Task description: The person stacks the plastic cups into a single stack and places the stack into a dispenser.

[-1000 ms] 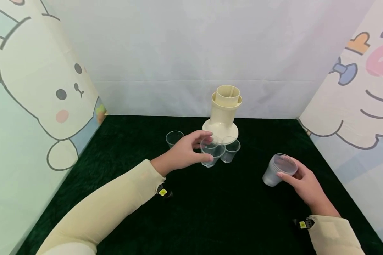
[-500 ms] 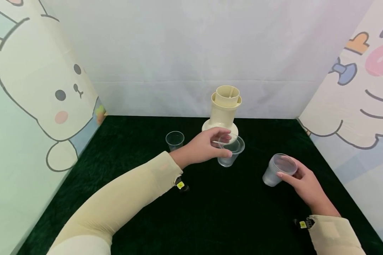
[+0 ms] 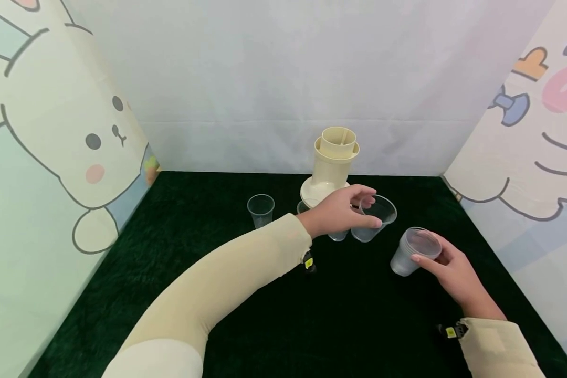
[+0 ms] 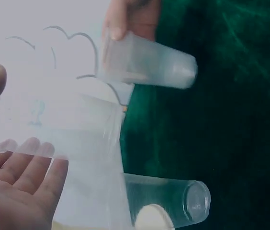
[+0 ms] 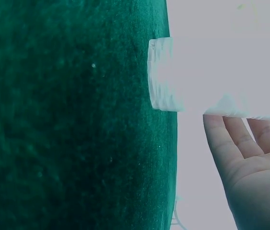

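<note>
Head view: the left hand [image 3: 335, 212] had moved right since the half-second-ago frame, bringing a clear cup [image 3: 381, 210] with it. Thumb and fingers pinched that cup at its sides. It now sat between the standing cups and the right hand [image 3: 453, 268], near the cup stack [image 3: 405, 256]; couldn't tell if its base touched the cloth [image 3: 340, 320]. Right hand kept its place, thumb and fingers round the stack, which leaned slightly and hadn't shifted.

A half-hidden cup [image 3: 337, 235] showed below the left hand; half a second ago the carried cup overlapped that spot. Another cup's rim [image 3: 302, 206] had come out behind the left wrist. The far-left cup [image 3: 261, 209] and cream stand [image 3: 332, 168] stayed put. Left wrist view: carried cup faint and washed out, fingers on one side, thumb opposite.
</note>
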The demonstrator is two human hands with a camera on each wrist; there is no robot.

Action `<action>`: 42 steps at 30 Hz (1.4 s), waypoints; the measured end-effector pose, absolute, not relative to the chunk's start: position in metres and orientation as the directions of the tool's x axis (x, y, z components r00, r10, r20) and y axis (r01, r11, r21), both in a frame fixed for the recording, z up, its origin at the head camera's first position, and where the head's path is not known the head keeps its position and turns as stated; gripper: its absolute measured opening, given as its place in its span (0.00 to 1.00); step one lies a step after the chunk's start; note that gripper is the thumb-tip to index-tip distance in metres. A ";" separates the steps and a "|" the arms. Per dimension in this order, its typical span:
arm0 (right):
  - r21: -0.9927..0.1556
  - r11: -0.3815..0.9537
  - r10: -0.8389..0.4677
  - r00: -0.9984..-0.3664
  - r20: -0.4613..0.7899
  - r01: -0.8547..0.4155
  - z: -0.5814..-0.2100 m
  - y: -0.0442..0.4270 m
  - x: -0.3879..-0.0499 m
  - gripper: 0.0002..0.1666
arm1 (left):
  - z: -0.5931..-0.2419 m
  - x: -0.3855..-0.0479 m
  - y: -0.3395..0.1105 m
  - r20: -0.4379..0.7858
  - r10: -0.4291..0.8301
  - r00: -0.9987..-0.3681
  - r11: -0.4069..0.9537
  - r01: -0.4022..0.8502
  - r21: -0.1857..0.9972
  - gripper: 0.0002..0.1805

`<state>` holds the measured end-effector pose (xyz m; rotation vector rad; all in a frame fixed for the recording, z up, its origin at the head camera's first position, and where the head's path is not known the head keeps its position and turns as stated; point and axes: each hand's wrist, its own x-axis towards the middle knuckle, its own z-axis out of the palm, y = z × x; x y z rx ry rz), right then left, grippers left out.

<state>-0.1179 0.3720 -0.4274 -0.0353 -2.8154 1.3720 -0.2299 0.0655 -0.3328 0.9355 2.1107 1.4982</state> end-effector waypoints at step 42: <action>-0.782 0.623 0.004 -1.000 0.030 -0.022 -0.430 0.373 -0.119 0.42 | -0.317 -0.198 0.169 0.060 0.650 -0.758 0.256 0.293 0.921 0.34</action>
